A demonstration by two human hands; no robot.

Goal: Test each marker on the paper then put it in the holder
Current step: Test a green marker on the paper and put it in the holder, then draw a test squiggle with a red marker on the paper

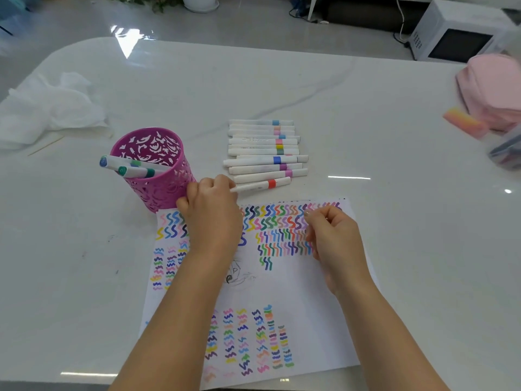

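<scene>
Left hand grip pinches red-banded marker end beside holder; right hand curled, empty, over paper.

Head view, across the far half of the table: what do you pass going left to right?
Left to right: crumpled white tissue → purple holder → row of loose markers → pink pouch at the right edge.
</scene>
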